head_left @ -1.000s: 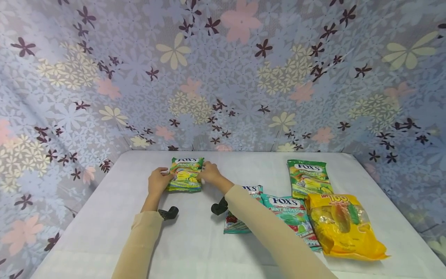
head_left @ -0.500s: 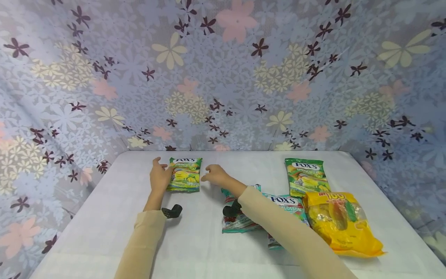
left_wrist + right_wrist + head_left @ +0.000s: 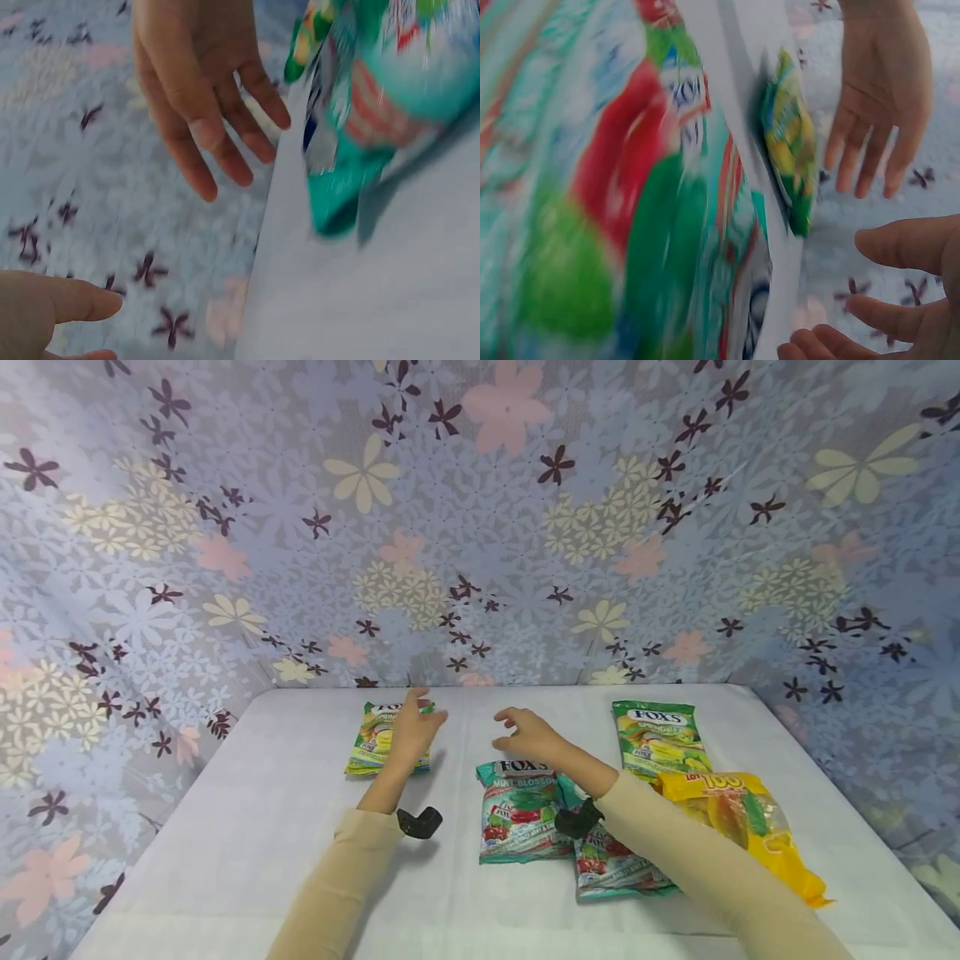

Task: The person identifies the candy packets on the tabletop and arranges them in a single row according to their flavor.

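My left hand hovers over the right part of a green Fox's Spring Tea candy bag, hiding some of it. Its fingers and thumb are spread, with nothing between them. To the right, my right hand is held above the far edge of a teal Fox's Mint Blossom candy bag, its fingers loosely bent around nothing. The right wrist view shows that hand's thumb and fingers apart, facing the left hand. A second Mint Blossom bag lies partly under my right forearm.
Another green Spring Tea bag lies at the back right. A yellow Lot 100 candy bag overlaps its lower edge and is partly covered by the right sleeve. A white cloth covers the table, and a flowered curtain rises behind it.
The right hand has let go of the left Spring Tea bag and moved right, toward the Mint Blossom bag. The left hand has released that bag too and shifted right across it.
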Demonstrator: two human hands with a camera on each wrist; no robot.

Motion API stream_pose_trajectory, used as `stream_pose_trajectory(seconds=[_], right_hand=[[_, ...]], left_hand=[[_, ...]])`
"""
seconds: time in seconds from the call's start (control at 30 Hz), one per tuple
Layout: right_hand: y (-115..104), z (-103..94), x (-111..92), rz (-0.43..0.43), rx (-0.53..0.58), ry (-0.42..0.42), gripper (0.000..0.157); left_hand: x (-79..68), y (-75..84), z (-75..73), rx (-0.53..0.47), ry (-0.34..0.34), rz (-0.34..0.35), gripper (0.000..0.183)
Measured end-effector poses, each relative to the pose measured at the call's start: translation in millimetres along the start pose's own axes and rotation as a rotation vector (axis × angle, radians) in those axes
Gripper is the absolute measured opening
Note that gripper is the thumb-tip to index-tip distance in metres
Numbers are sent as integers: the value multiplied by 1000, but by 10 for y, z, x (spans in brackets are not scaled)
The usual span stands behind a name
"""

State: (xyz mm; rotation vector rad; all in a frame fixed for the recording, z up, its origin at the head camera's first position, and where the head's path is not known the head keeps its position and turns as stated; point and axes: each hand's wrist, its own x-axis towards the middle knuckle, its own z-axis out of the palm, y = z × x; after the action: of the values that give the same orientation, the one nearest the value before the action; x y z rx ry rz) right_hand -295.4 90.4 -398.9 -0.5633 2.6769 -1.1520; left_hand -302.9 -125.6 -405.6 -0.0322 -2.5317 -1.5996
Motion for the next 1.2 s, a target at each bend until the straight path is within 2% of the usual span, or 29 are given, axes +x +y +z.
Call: stream_pose_trajectory(seconds=[0.13,0.33,0.53,0.73,0.93,1.2], right_hand=[[128,-198,-177,54,66,21,51],[315,-490,-388,139,164,46,54],[460,-745,-533,172,180,83,58],[591,-1015,-725,219,149,129,63],[772,-1192,-915,248,158,157,71],[1088,-1495,-1182,329,195,145,79]], left_hand=[[-42,124,224,-21,-77,-33,59],[-57,272,512,-7,-196,-35,67],[-78,386,738,-18,-295,-26,68],[-116,479,950,-13,-366,-8,64],[-166,561,1198,-1,-438,-1,60],[-225,690,1466,29,-498,1,53]])
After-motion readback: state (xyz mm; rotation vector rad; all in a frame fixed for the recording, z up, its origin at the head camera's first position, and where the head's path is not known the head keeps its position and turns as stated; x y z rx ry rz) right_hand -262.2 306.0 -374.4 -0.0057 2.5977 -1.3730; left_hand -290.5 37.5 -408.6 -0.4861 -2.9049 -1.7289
